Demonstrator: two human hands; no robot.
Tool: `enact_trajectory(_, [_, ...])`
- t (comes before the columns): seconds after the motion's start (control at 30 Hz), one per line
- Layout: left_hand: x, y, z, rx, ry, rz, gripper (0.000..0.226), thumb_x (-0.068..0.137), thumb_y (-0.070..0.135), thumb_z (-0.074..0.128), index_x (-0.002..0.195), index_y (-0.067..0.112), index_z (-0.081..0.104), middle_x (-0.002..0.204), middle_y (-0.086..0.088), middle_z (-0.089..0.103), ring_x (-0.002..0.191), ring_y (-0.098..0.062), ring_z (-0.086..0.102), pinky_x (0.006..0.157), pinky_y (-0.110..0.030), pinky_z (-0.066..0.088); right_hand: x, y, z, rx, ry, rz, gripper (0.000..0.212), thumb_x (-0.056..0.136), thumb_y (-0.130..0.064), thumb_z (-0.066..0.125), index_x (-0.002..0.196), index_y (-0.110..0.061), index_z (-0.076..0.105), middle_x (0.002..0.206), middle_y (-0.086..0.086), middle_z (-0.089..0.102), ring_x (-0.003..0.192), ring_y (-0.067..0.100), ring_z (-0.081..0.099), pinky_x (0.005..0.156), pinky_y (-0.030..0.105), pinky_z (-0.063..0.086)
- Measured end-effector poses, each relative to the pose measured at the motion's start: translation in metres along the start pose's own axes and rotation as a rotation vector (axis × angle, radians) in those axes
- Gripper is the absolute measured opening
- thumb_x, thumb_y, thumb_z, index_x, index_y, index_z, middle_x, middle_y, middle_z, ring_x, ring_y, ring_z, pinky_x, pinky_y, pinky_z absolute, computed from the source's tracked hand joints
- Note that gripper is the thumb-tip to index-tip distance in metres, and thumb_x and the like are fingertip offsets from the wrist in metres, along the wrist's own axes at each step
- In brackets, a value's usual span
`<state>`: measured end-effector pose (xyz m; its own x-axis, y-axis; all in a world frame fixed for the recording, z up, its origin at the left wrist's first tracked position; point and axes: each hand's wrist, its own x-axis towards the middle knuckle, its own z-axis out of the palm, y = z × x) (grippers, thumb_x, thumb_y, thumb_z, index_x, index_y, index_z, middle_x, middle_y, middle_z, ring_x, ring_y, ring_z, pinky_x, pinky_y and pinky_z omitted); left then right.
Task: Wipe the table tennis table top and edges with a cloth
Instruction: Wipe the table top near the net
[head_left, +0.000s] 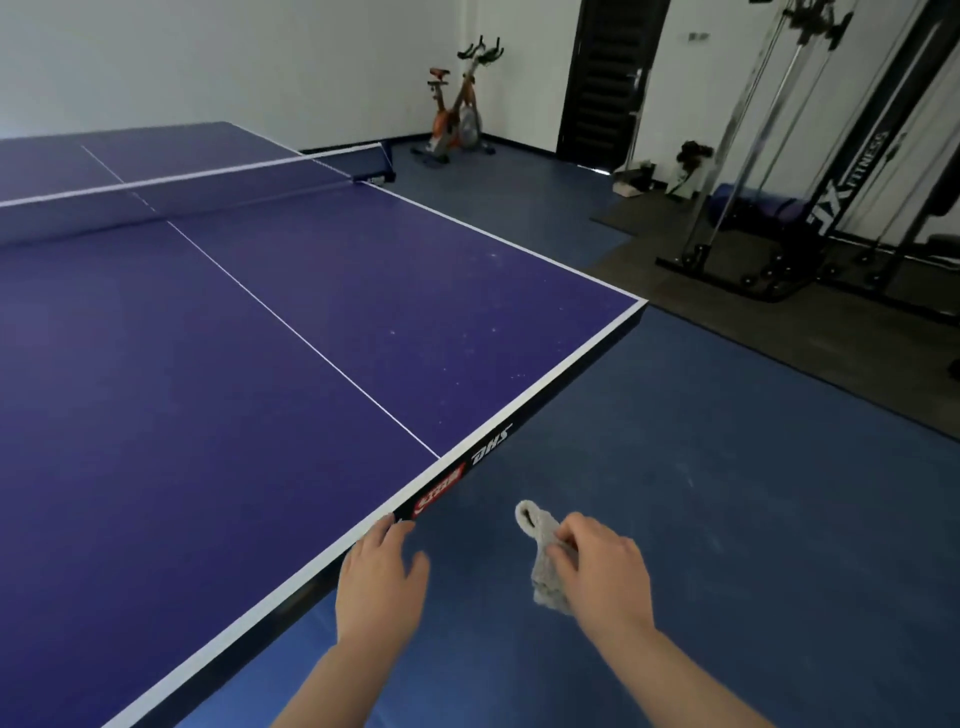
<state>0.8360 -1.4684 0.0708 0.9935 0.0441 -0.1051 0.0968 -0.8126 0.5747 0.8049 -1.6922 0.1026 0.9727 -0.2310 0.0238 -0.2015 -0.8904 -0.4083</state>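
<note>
Head view: right hand (602, 564) clutching crumpled cloth (543, 561) at 5 o'clock, left hand (382, 577) loose-fingered, touching table (561, 371) edge.

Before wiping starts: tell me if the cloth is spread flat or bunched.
Bunched: the cloth hangs crumpled from the right hand, off the table.

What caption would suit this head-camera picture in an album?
Right hand grips a crumpled grey cloth beside the blue table tennis table; left hand touches its white-lined edge.
</note>
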Motion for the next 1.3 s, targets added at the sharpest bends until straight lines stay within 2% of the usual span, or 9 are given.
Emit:
enact_trajectory(0.4, [0.114, 0.059, 0.024, 0.010, 0.079, -0.046, 0.040, 0.097, 0.027, 0.049, 0.137, 0.023, 0.052, 0.153, 0.004, 0.037, 0.136, -0.018, 0.038, 0.113, -0.032, 0.028, 0.141, 0.023, 0.000, 0.114, -0.012, -0.043, 0.017, 0.094, -0.030, 0.062, 0.082, -0.026, 0.051, 0.080, -0.012, 0.058, 0.074, 0.008, 0.052, 0.068, 0.022, 0.031])
enact_trajectory(0.53, [0.141, 0.069, 0.039, -0.001, 0.094, -0.144, 0.041, 0.098, 0.027, 0.049, 0.138, 0.021, 0.051, 0.152, 0.004, 0.037, 0.137, -0.019, 0.037, 0.113, -0.033, 0.028, 0.193, 0.023, 0.010, 0.113, -0.060, -0.202, 0.017, 0.094, -0.026, 0.062, 0.081, -0.024, 0.052, 0.081, -0.010, 0.058, 0.072, 0.010, 0.050, 0.069, 0.024, 0.034])
enact_trajectory(0.67, [0.157, 0.070, 0.052, -0.014, 0.142, -0.296, 0.043, 0.098, 0.028, 0.048, 0.140, 0.023, 0.048, 0.155, 0.003, 0.033, 0.140, -0.019, 0.033, 0.114, -0.034, 0.028, 0.232, 0.016, 0.020, 0.095, -0.089, -0.481, 0.018, 0.093, -0.021, 0.062, 0.080, -0.022, 0.051, 0.079, -0.011, 0.057, 0.071, 0.011, 0.052, 0.074, 0.028, 0.042])
enact_trajectory(0.8, [0.181, 0.077, 0.059, -0.077, 0.235, -0.413, 0.042, 0.096, 0.025, 0.051, 0.138, 0.021, 0.050, 0.155, 0.001, 0.035, 0.141, -0.020, 0.032, 0.114, -0.036, 0.028, 0.276, 0.009, 0.046, 0.068, -0.140, -0.694, 0.022, 0.090, -0.016, 0.067, 0.079, -0.021, 0.049, 0.097, -0.007, 0.068, 0.081, 0.016, 0.060, 0.074, 0.033, 0.046])
enact_trajectory(0.9, [0.184, 0.074, 0.066, -0.113, 0.279, -0.501, 0.042, 0.096, 0.022, 0.052, 0.138, 0.019, 0.052, 0.154, 0.000, 0.037, 0.141, -0.020, 0.033, 0.114, -0.037, 0.029, 0.293, -0.008, 0.070, 0.046, -0.218, -0.798, 0.014, 0.091, -0.016, 0.065, 0.084, -0.019, 0.053, 0.106, -0.007, 0.067, 0.085, 0.018, 0.059, 0.079, 0.031, 0.043])
enact_trajectory(1.03, [0.185, 0.054, 0.075, -0.094, 0.306, -0.563, 0.044, 0.096, 0.022, 0.051, 0.140, 0.019, 0.050, 0.155, 0.001, 0.035, 0.143, -0.019, 0.029, 0.116, -0.038, 0.027, 0.298, -0.040, 0.101, 0.063, -0.178, -0.959, 0.023, 0.077, -0.014, 0.076, 0.078, -0.020, 0.054, 0.081, -0.008, 0.062, 0.072, 0.013, 0.056, 0.069, 0.019, 0.032])
enact_trajectory(1.17, [0.199, 0.022, 0.070, -0.003, 0.296, -0.595, 0.044, 0.099, 0.022, 0.045, 0.143, 0.019, 0.045, 0.160, 0.001, 0.026, 0.149, -0.019, 0.016, 0.121, -0.038, 0.015, 0.298, -0.062, 0.133, 0.056, -0.238, -1.057, 0.030, 0.069, -0.021, 0.083, 0.073, -0.021, 0.053, 0.068, -0.008, 0.056, 0.066, 0.014, 0.053, 0.060, 0.030, 0.051])
enact_trajectory(1.23, [0.206, 0.005, 0.068, 0.038, 0.302, -0.597, 0.045, 0.101, 0.023, 0.042, 0.145, 0.020, 0.043, 0.161, 0.002, 0.021, 0.150, -0.018, 0.010, 0.122, -0.036, 0.008, 0.298, -0.063, 0.144, -0.003, -0.279, -1.108, 0.029, 0.068, -0.030, 0.083, 0.075, -0.024, 0.056, 0.071, -0.012, 0.058, 0.074, 0.013, 0.055, 0.064, 0.030, 0.052])
enact_trajectory(1.3, [0.216, -0.009, 0.065, 0.056, 0.311, -0.573, 0.045, 0.101, 0.023, 0.041, 0.147, 0.021, 0.041, 0.162, 0.003, 0.018, 0.151, -0.017, 0.007, 0.122, -0.034, 0.003, 0.303, -0.059, 0.155, -0.027, -0.314, -1.153, 0.021, 0.076, -0.037, 0.075, 0.089, -0.027, 0.061, 0.088, -0.012, 0.063, 0.093, 0.012, 0.055, 0.080, 0.032, 0.053])
